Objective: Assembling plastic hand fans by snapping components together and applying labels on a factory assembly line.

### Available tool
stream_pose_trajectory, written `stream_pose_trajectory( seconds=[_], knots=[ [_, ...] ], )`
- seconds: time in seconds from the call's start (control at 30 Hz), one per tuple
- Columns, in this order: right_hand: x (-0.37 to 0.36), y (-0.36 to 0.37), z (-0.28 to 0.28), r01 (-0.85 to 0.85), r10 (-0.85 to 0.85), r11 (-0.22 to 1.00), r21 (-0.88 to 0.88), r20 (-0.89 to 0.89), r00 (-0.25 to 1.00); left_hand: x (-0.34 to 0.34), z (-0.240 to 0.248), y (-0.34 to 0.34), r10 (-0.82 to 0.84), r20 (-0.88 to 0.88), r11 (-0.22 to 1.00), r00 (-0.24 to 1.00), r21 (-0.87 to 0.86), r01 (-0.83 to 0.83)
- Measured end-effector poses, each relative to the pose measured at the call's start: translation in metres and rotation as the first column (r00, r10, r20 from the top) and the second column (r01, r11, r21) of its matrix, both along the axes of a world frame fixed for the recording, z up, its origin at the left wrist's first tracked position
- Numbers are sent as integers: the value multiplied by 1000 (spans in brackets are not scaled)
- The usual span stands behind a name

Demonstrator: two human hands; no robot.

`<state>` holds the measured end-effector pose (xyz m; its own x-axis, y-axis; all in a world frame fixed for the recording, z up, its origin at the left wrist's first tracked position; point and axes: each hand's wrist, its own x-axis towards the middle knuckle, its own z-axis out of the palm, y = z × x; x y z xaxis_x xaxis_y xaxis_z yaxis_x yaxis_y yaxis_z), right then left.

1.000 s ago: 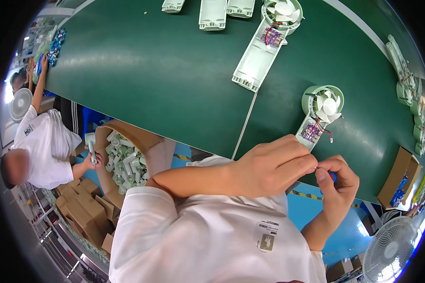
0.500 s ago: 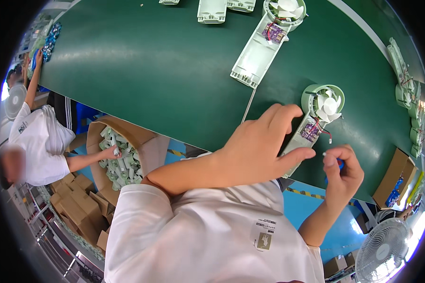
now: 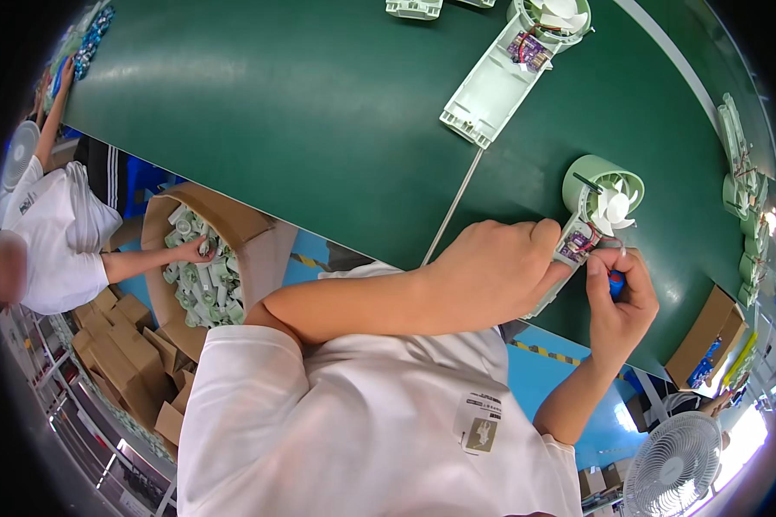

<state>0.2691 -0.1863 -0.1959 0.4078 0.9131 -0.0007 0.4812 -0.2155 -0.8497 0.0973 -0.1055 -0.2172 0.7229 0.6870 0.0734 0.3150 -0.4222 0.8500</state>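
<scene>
A pale green handheld fan half-shell (image 3: pixel 580 179) with white blades lies at the table's near right, its handle toward me. Inside the handle sits a small purple circuit board (image 3: pixel 572 246) with red and black wires. My left hand (image 3: pixel 504 267) reaches across from the left, its fingers curled onto the handle beside the board and covering part of it. My right hand (image 3: pixel 622 289) is closed at the handle's right side, thumb and forefinger pinched near the wires. A blue piece with a red spot (image 3: pixel 616 283) shows within its curled fingers; the rest is hidden.
Another open fan shell (image 3: pixel 491 86) lies farther off on the green table (image 3: pixel 276 112), a thin rod (image 3: pixel 453 202) at its end. More shells line the right edge, near a cardboard box (image 3: pixel 705 338). At left, a co-worker's hand (image 3: pixel 197 250) reaches into a carton (image 3: pixel 254 250) of pale green parts.
My left hand has moved right and closed its fingers onto the fan handle. My right hand has come up against the handle's side. The table scene has shifted slightly in view.
</scene>
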Motion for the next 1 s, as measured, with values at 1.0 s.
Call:
stream_pose_trajectory(
  seconds=[1.0],
  knots=[
    [-16, 10, 24, -3, 35, 986, -164, 196, 980, -2, -7, -2, 13, -1, 987, 1000, 163, -13]
  ],
)
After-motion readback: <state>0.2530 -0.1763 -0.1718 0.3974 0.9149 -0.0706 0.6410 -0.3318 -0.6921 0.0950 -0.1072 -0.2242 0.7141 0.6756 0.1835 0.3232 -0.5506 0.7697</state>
